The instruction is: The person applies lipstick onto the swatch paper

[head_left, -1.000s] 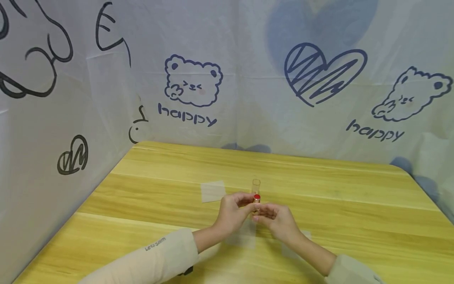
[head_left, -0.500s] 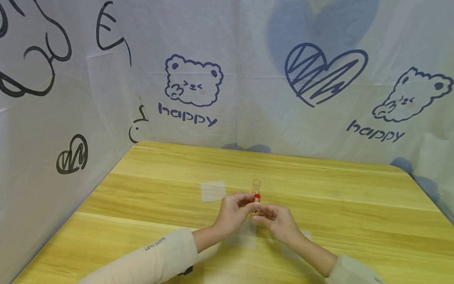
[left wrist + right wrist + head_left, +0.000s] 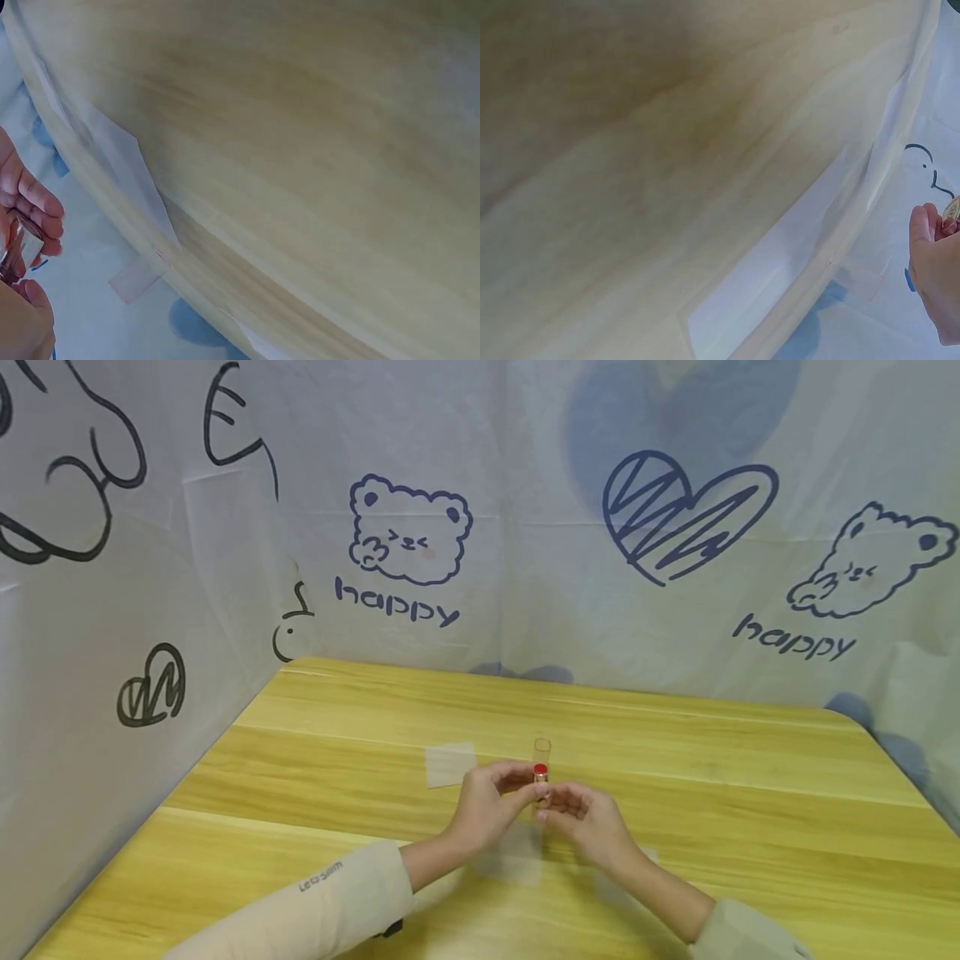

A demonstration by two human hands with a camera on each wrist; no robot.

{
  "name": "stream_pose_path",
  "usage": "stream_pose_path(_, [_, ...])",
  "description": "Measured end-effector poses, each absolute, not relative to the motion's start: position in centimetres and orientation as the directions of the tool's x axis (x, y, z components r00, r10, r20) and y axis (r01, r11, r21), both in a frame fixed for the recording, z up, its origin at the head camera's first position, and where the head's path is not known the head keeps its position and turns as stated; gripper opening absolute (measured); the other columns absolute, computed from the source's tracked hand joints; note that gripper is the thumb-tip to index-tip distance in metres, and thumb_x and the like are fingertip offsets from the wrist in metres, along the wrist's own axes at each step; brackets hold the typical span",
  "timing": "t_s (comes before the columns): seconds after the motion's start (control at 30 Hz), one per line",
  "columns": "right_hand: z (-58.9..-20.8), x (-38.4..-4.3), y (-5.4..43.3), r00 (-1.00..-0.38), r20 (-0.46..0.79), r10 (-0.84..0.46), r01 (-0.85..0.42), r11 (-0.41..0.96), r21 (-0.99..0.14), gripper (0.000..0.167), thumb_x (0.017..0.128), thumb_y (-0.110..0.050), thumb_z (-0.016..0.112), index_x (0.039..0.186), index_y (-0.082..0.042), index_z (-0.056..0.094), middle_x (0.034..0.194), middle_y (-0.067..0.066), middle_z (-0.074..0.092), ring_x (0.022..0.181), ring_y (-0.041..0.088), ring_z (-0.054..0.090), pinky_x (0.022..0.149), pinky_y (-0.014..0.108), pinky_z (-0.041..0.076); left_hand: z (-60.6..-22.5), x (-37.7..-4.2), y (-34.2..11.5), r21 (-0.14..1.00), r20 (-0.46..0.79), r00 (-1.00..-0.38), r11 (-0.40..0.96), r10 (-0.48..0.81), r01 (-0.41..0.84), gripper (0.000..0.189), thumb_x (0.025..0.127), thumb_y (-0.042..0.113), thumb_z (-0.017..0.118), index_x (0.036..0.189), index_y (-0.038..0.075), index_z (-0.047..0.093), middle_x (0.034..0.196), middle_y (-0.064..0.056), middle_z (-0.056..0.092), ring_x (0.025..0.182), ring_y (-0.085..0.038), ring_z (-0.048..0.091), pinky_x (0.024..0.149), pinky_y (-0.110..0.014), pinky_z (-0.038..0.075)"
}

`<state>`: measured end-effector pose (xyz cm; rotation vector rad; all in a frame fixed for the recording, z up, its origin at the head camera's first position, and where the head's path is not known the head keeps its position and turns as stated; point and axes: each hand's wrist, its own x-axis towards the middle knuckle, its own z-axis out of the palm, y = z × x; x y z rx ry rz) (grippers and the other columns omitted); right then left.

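Note:
Both hands meet on a lipstick (image 3: 541,770) with a red top and a shiny gold-toned body, held upright above the table. My left hand (image 3: 486,806) pinches its upper body between thumb and fingers. Lower down, the thumb and fingers of my right hand (image 3: 592,827) grip the base. Just behind the lipstick, a clear cap (image 3: 542,747) stands on the table. The left wrist view catches the lipstick's shiny base (image 3: 31,246) between the hands, and the clear cap (image 3: 135,280) beyond. Fingers hide much of the body.
A white paper square (image 3: 450,765) lies on the wooden table (image 3: 300,760) left of the cap. Another pale sheet (image 3: 510,856) lies beneath the hands, and a third (image 3: 626,889) is partly under the right forearm. White cloth walls (image 3: 525,610) with drawings enclose the back and left.
Hands and lipstick have shifted slightly up in the head view, toward the cap. Both hands keep their hold.

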<state>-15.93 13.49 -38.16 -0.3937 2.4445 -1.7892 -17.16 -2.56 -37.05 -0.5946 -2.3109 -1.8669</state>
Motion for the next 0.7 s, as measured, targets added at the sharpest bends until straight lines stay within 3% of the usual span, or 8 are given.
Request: stream_pose_path(0.7, [-36.7,-16.0,13.3,-0.976,0.027,-0.218,-0.074,0.211,-0.975,0.035,0.082,-0.005,0.068,0.111,0.011,0.058,0.101,0.020,0.066,0.081,0.003,0.063,0.076,0.017,0.054,-36.4,-17.3,-4.1,0.961,0.242,-0.949,0.082,0.202,0.262,0.026,0.083,0.008,0.069,0.103,-0.007,0.065,0.097,-0.021,0.068,0.089,-0.027,0.067,0.078,-0.020,0.055])
